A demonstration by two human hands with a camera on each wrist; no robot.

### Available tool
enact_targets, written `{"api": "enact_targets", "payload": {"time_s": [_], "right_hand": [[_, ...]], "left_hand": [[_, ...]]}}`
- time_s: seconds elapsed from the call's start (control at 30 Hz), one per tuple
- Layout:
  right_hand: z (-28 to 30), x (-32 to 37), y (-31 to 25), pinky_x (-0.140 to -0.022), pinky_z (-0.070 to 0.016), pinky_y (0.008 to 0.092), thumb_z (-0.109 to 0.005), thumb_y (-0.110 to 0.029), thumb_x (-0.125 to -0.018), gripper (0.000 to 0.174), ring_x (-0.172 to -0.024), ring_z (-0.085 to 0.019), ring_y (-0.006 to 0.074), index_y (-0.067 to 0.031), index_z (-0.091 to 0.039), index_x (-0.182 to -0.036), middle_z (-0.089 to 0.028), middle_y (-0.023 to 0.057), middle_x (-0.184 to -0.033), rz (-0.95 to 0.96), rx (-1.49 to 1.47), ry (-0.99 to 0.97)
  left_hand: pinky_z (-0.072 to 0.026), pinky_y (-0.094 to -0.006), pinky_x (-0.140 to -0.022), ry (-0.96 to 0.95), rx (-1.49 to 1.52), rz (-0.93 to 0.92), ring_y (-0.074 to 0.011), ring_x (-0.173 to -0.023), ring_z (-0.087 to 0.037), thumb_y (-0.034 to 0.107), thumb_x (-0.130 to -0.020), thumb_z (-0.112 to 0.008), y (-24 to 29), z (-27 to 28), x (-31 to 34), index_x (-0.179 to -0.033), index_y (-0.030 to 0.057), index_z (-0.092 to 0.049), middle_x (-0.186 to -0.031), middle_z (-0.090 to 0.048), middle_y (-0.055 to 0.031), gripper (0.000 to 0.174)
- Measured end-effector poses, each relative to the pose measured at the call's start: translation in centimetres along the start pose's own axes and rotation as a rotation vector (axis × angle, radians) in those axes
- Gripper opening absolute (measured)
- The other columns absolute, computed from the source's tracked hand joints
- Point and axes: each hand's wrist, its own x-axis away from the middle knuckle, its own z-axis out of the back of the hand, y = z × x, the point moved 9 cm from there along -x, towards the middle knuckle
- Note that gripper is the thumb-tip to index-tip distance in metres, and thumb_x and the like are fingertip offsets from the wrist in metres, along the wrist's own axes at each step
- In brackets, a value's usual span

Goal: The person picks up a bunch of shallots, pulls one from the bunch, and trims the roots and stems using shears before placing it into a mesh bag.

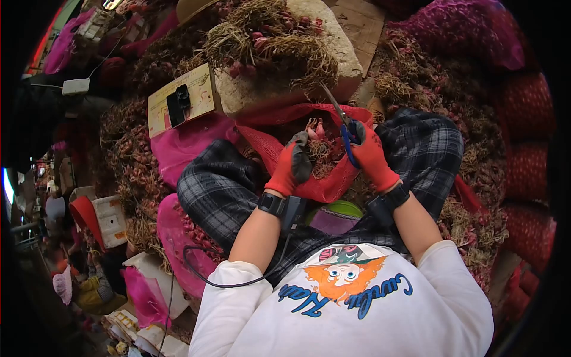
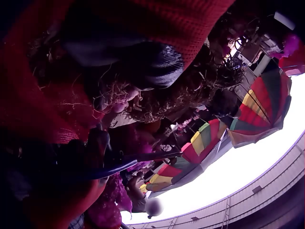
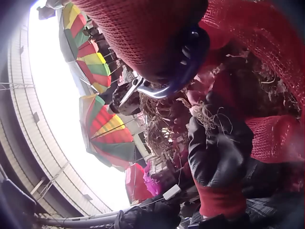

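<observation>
Both hands wear red gloves with dark grey palms. Between thumb and fingers, my left hand pinches a small bunch of pink shallots, whose stringy roots stick out in the right wrist view. My right hand grips a pair of scissors by its blue handles. The blades point up and away, clear of the bunch. Under both hands a red mesh bag lies with its mouth spread wide, loose shallots and dry trimmings inside it.
Ahead is a pale block heaped with dry-stemmed shallots. A cardboard piece with a black object lies to its left. Shallot piles flank the crossed legs, and full red net sacks stack at the right.
</observation>
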Motion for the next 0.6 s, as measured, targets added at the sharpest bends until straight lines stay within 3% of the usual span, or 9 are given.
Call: {"api": "enact_targets", "payload": {"time_s": [0.03,0.13,0.23,0.33,0.43,0.53,0.6], "right_hand": [[0.0,-0.1,-0.3,-0.082,-0.0470,0.0278,-0.066,-0.005,-0.077,0.038,-0.091,-0.061,0.0141,0.0020,-0.055,-0.112,-0.065,0.0093,-0.101,0.016,-0.111,0.011],[-0.3,-0.4,-1.9,-0.083,-0.0468,0.0277,-0.066,-0.005,-0.077,0.040,-0.093,-0.060,0.0141,0.0010,-0.054,-0.115,-0.064,0.0081,-0.104,0.050,-0.259,-0.044],[-1.5,-0.6,-0.8,-0.083,-0.0470,0.0283,-0.065,-0.005,-0.079,0.038,-0.091,-0.060,0.0137,0.0003,-0.054,-0.116,-0.062,0.0071,-0.106,-0.005,-0.321,-0.167],[-3.0,-0.8,0.3,-0.084,-0.0468,0.0285,-0.065,-0.005,-0.081,0.038,-0.094,-0.058,0.0132,0.0006,-0.052,-0.117,-0.060,0.0074,-0.109,-0.022,-0.451,-0.245],[-3.3,-0.1,-1.4,-0.087,-0.0462,0.0279,-0.065,-0.005,-0.082,0.038,-0.098,-0.057,0.0131,-0.0008,-0.052,-0.117,-0.060,0.0068,-0.109,-0.033,-0.363,-0.394],[-2.1,0.2,-3.2,-0.086,-0.0463,0.0274,-0.065,-0.005,-0.083,0.035,-0.101,-0.056,0.0135,-0.0026,-0.053,-0.116,-0.061,0.0057,-0.107,0.042,-0.076,-0.282],[-2.6,0.4,-1.6,-0.084,-0.0466,0.0273,-0.064,-0.006,-0.083,0.034,-0.099,-0.057,0.0136,-0.0034,-0.054,-0.115,-0.061,0.0051,-0.107,0.036,-0.230,-0.335]], "left_hand": [[-0.0452,-0.0293,-0.085,0.016,0.028,0.015,-0.0134,-0.091,-0.058,0.024,-0.100,-0.038,0.3,-0.7,0.4,-0.099,0.0055,-0.055,-0.102,-0.062,-0.0038,0.025],[-0.0455,-0.0282,-0.081,-0.156,-0.455,-0.220,-0.0127,-0.089,-0.058,0.021,-0.099,-0.042,2.2,-2.3,0.7,-0.098,0.0041,-0.057,-0.101,-0.063,-0.0032,0.022],[-0.0454,-0.0267,-0.079,-0.132,-1.056,-0.475,-0.0115,-0.086,-0.058,0.021,-0.097,-0.047,4.1,-4.3,2.1,-0.097,0.0028,-0.059,-0.098,-0.063,-0.0023,0.021],[-0.0452,-0.0277,-0.075,-0.055,-0.706,-0.075,-0.0110,-0.082,-0.057,0.023,-0.095,-0.052,1.5,-1.8,1.3,-0.097,0.0020,-0.061,-0.094,-0.063,-0.0015,0.023],[-0.0438,-0.0262,-0.069,-0.237,-1.491,-0.762,-0.0078,-0.076,-0.052,0.025,-0.094,-0.055,3.1,-4.7,3.0,-0.095,0.0029,-0.063,-0.086,-0.061,0.0000,0.024],[-0.0446,-0.0233,-0.072,-0.175,-0.824,-0.012,-0.0067,-0.083,-0.055,0.021,-0.093,-0.056,-0.4,-0.2,0.6,-0.106,0.0047,-0.059,-0.093,-0.060,0.0006,0.021],[-0.0434,-0.0213,-0.068,-0.058,-0.912,-0.017,-0.0053,-0.080,-0.054,0.022,-0.093,-0.056,0.3,0.1,0.7,-0.106,0.0059,-0.059,-0.091,-0.059,0.0019,0.021]]}}
